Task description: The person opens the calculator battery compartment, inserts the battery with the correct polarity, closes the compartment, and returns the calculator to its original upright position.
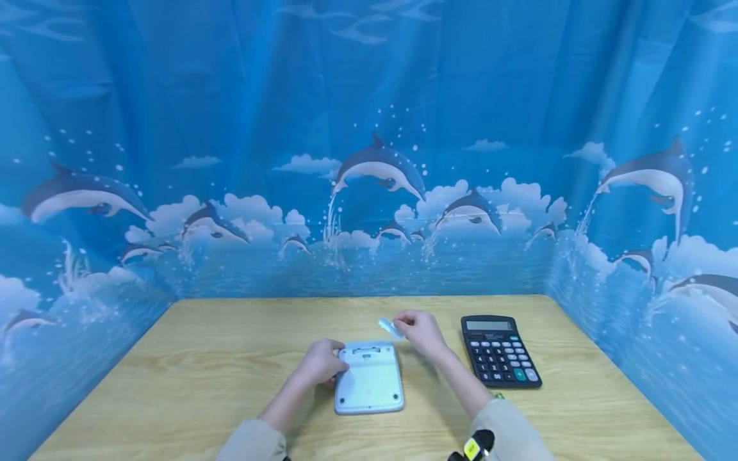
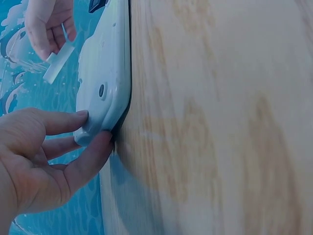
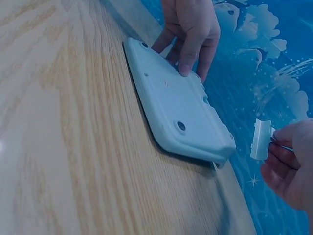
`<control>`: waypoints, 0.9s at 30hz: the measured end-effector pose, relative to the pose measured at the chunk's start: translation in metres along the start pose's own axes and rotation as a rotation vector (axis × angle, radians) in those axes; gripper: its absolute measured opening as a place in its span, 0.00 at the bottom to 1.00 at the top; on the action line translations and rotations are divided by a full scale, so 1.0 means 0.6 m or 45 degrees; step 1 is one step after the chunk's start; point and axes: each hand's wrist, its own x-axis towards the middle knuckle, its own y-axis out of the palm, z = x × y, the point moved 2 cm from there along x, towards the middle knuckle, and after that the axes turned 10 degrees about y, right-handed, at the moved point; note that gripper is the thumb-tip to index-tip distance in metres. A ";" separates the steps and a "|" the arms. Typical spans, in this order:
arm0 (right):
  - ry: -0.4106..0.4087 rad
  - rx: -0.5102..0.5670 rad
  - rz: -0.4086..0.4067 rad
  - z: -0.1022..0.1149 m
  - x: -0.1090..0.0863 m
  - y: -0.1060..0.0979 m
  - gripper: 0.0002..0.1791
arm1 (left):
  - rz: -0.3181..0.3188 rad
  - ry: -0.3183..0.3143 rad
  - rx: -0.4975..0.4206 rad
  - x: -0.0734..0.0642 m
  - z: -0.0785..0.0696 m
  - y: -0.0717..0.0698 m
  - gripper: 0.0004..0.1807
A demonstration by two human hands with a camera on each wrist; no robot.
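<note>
Your right grip [image 1: 421, 331] has cover [image 1: 389, 327] pinched by edge, could easily drop if you fumble. Left grip [image 1: 320, 363] holds device [image 1: 370, 379], just right of it; loosen up and it'll probably skid on desk [image 1: 219, 346].

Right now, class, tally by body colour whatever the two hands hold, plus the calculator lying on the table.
Pale: 2 (flat device, small thin piece)
Black: 1 (calculator)
Total: 3
</note>
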 end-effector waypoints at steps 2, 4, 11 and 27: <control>-0.009 -0.029 -0.020 -0.004 0.000 -0.006 0.08 | -0.003 -0.024 0.008 0.001 0.000 0.000 0.26; -0.029 -0.064 -0.032 -0.008 0.000 -0.010 0.07 | -0.006 -0.052 0.020 0.002 -0.001 0.002 0.26; -0.015 -0.156 -0.053 -0.024 0.001 -0.022 0.05 | -0.009 -0.087 0.070 0.006 0.001 0.006 0.26; -0.079 -0.608 -0.113 -0.050 -0.003 -0.042 0.02 | -0.045 -0.096 0.041 -0.006 -0.007 0.002 0.26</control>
